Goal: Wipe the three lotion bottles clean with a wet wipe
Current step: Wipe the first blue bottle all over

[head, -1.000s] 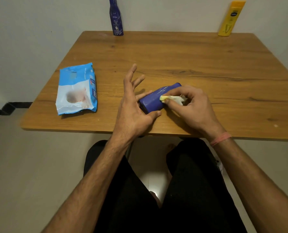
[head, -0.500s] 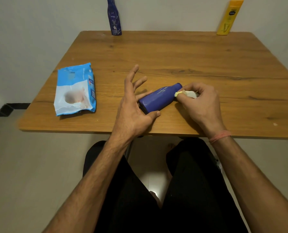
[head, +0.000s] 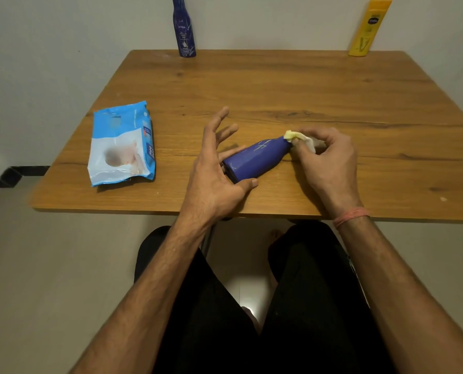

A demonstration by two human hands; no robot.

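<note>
A plain pale wall backs a wooden counter [head: 278, 85] with a warm, visible grain and a few dark knots; below its near edge the person's dark-clad legs and a bare floor show.

On the near middle of the counter a blue lotion bottle [head: 254, 159] lies on its side, its base toward the left hand [head: 214, 174] and its narrow neck toward the right hand [head: 330, 160]. The left hand's grip is apart: fingers splayed and lifted, only the thumb and the lower fingers bracing the bottle's base. The right hand's grip is closed around a crumpled wet wipe [head: 300, 139], pressed against the neck end of the bottle. The wipe looks soft and damp, white with a yellowish tinge on its upper fold.

As a judgement, the task is in its early or middle part: this bottle is being wiped at its neck, and its body still carries pale scribbled marks (whether these are dirt or print I cannot tell). Two more bottles stand upright at the far edge, well apart: a slim dark blue bottle [head: 184, 28] at the left and a yellow bottle [head: 368, 28] at the right. Whether either has been cleaned cannot be told.

The plastic of all three looks smooth and hard. A glossy, crinkled blue-and-white wipes pack [head: 121, 147] lies flat at the left.
</note>
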